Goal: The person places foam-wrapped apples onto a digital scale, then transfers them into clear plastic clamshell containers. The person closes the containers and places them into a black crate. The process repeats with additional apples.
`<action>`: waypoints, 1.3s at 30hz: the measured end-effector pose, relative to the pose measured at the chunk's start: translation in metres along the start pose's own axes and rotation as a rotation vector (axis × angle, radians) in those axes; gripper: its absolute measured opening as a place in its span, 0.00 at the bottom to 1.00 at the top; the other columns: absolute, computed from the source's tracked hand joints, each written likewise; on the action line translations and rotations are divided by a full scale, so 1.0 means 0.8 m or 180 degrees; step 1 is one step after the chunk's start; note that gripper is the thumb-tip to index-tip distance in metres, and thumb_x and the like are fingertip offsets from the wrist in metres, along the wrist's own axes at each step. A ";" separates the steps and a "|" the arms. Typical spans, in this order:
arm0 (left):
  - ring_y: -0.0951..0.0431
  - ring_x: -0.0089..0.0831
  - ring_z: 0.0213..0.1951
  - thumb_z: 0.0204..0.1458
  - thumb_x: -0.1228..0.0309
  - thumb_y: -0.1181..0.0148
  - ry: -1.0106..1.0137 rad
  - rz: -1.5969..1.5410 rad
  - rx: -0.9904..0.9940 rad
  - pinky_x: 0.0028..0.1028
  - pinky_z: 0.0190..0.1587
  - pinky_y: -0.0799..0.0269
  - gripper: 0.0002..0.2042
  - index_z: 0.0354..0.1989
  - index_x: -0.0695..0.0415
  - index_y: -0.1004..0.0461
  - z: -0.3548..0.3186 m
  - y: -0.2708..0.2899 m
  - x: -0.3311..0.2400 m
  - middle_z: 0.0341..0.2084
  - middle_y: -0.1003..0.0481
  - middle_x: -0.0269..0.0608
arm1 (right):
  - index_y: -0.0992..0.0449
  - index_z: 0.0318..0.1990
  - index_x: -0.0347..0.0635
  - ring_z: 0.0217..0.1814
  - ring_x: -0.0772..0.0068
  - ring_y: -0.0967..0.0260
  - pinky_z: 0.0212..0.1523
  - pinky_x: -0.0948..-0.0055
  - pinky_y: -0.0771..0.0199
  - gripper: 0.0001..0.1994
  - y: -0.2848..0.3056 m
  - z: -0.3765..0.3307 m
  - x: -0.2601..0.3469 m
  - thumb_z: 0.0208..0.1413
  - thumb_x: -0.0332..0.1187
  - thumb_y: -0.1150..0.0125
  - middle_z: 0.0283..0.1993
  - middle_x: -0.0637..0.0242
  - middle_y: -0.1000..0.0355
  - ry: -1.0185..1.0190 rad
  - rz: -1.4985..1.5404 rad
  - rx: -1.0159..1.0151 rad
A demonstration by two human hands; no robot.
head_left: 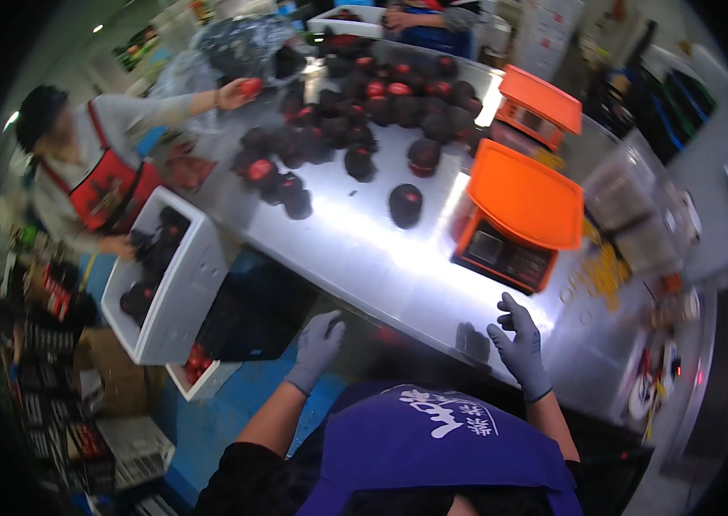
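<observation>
My left hand (318, 348), in a grey glove, hovers by the near edge of a metal table (355, 267). Nothing shows in it, and its fingers are loosely bent. My right hand (519, 347), gloved alike, is held over the table's near edge with thumb and fingers apart and empty. Just beyond it stands an orange scale (525, 196) with a dark front panel. A dark-wrapped round fruit (405, 206) sits by itself left of that scale. Many more round fruits (329, 129), some showing red tops, spread over the table's far part.
A second orange scale (541, 101) stands behind the first. Yellow rubber bands (602, 273) and clear plastic boxes (630, 206) lie at the right. At the left, a co-worker (106, 172) in a red apron holds a red fruit (250, 87) beside a tilted white foam box (187, 284).
</observation>
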State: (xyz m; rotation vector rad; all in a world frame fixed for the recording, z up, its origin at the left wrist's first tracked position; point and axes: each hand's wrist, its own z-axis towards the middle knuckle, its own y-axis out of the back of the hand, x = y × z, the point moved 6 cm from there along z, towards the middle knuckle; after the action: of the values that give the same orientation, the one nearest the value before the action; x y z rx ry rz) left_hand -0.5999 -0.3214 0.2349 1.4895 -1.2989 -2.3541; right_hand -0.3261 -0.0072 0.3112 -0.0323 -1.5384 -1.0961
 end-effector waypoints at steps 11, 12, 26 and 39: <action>0.17 0.38 0.40 0.60 0.70 0.37 0.0452 -0.0039 -0.0207 0.33 0.45 0.21 0.13 0.51 0.61 0.21 0.091 0.060 0.031 0.43 0.20 0.48 | 0.41 0.74 0.43 0.73 0.37 0.40 0.70 0.50 0.35 0.46 -0.148 0.231 0.100 0.49 0.44 0.24 0.74 0.42 0.42 0.1188 -0.0952 0.0546; 0.17 0.38 0.39 0.60 0.70 0.37 0.0377 -0.0044 -0.0137 0.33 0.44 0.21 0.13 0.51 0.61 0.21 0.109 0.066 0.034 0.43 0.20 0.48 | 0.42 0.75 0.44 0.72 0.36 0.39 0.68 0.49 0.33 0.47 -0.161 0.255 0.102 0.48 0.44 0.23 0.74 0.42 0.43 0.1197 -0.1025 0.0461; 0.19 0.40 0.39 0.60 0.69 0.37 -0.0043 -0.0446 -0.0478 0.35 0.45 0.22 0.14 0.51 0.62 0.21 0.350 0.134 0.125 0.43 0.20 0.48 | 0.34 0.69 0.49 0.68 0.41 0.37 0.66 0.51 0.31 0.41 -0.264 0.374 0.061 0.42 0.35 0.23 0.69 0.50 0.38 0.0169 -0.1447 0.0312; 0.30 0.55 0.63 0.48 0.51 0.27 -0.0494 0.0930 -0.0138 0.46 0.67 0.35 0.40 0.68 0.58 0.33 0.623 0.155 0.186 0.66 0.34 0.58 | 0.31 0.65 0.45 0.67 0.42 0.36 0.67 0.51 0.33 0.41 -0.244 0.273 0.079 0.38 0.33 0.21 0.67 0.48 0.36 -0.0160 -0.1425 0.0326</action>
State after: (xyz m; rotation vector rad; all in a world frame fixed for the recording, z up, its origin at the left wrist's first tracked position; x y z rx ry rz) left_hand -1.1070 -0.1639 0.3000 1.0397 -1.3800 -2.3238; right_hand -0.6230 -0.0109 0.2715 0.3729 -1.6904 -1.3691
